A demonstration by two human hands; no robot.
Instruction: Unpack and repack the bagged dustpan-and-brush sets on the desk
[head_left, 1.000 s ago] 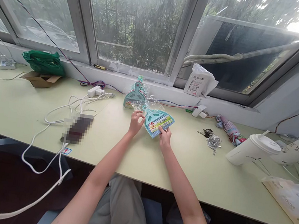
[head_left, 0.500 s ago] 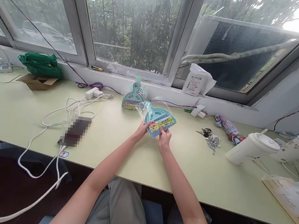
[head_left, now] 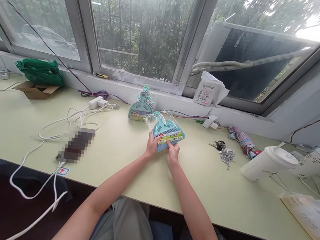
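A teal dustpan and brush set (head_left: 166, 128), with a colourful label and loose clear wrap, is held above the table between both hands. My left hand (head_left: 152, 144) grips its lower left edge. On the lower right side, my right hand (head_left: 172, 151) holds it with the thumb on the front near the label. The fingers behind the set are hidden. Just behind and to the left, a stack of similar teal sets (head_left: 142, 104) stands upright near the windowsill.
A phone (head_left: 77, 144) with white cables, a green bag (head_left: 40, 70) on a cardboard box (head_left: 35, 90) lie left. Keys (head_left: 224, 152), a folded umbrella (head_left: 243, 142), white cups (head_left: 270, 163) and a paper bag (head_left: 309, 218) are right. A white package (head_left: 210, 91) sits on the sill.
The held set has tipped slightly, so its handle shows more clearly, and its label has turned a little. Both hands keep their hold. The whole view has shifted slightly.
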